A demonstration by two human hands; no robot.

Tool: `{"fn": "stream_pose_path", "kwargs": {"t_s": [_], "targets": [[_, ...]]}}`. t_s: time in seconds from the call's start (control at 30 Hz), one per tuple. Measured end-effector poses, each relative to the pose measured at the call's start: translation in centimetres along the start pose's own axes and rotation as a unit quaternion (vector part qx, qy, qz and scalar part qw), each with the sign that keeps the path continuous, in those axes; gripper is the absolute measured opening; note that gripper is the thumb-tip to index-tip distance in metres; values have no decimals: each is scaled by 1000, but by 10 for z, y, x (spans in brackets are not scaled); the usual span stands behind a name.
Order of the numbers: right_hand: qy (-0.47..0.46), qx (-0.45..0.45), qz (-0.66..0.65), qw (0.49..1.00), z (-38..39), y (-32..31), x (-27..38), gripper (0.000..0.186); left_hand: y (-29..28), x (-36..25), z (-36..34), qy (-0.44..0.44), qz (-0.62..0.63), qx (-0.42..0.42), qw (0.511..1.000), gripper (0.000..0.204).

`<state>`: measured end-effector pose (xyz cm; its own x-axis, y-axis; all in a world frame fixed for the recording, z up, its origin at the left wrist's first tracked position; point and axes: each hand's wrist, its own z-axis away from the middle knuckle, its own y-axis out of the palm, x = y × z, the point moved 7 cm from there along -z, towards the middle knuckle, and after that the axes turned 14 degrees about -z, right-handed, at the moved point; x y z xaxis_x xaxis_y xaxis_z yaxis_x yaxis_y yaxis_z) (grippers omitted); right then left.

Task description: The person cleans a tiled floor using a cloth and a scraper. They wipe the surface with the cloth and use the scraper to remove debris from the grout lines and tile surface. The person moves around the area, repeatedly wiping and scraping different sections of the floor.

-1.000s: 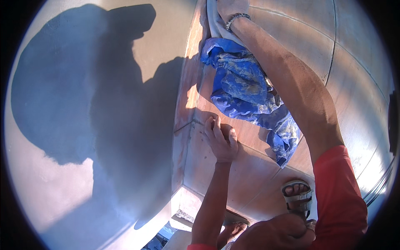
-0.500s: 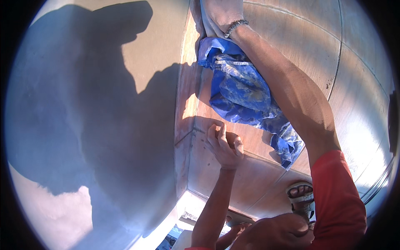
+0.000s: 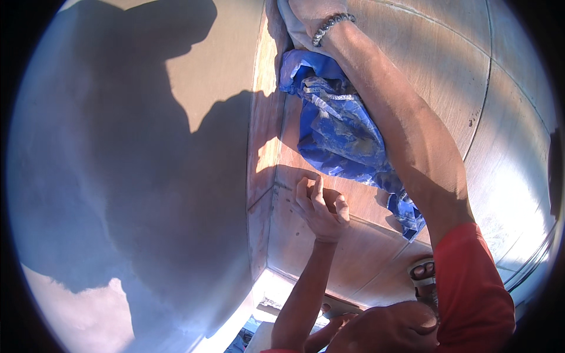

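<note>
My right arm stretches far forward past a crumpled blue cloth (image 3: 341, 132) with pale blotches and a light stitched strip. At the top edge my right hand (image 3: 315, 9) is partly cut off, its fingers out of sight, so what it holds cannot be told. A dark beaded bracelet (image 3: 333, 26) circles that wrist. Grey fabric (image 3: 296, 26) shows beside the hand, touching or close to the blue cloth. Nearer to me, my left hand (image 3: 322, 212) hovers or rests by the floor with loosely bent, parted fingers and nothing in them, just short of the blue cloth.
A plain wall (image 3: 223, 194) bearing my large shadow rises on the left, with a narrow tile skirting (image 3: 262, 159) at its foot. Reddish-brown tiles (image 3: 435, 82) cover the floor. My sandalled foot (image 3: 422, 272) stands near the bottom. Thin cables (image 3: 532, 265) run at the right rim.
My right hand and bracelet have moved slightly farther forward, toward the top edge. My left hand has shifted a little to the right in the picture, still loosely bent.
</note>
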<state>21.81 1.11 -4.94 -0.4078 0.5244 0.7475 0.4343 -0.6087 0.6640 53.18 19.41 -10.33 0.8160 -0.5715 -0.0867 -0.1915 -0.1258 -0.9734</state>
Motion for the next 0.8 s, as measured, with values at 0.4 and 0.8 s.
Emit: {"fn": "stream_pose_path", "kwargs": {"t_s": [0.4,0.8], "targets": [[51,-43,-11,998,35,15,-22,6,3,8,4,-32,-28,4,999,58],[-83,75,206,972,109,21,-29,16,6,7,4,2,-20,-15,1000,57]]}}
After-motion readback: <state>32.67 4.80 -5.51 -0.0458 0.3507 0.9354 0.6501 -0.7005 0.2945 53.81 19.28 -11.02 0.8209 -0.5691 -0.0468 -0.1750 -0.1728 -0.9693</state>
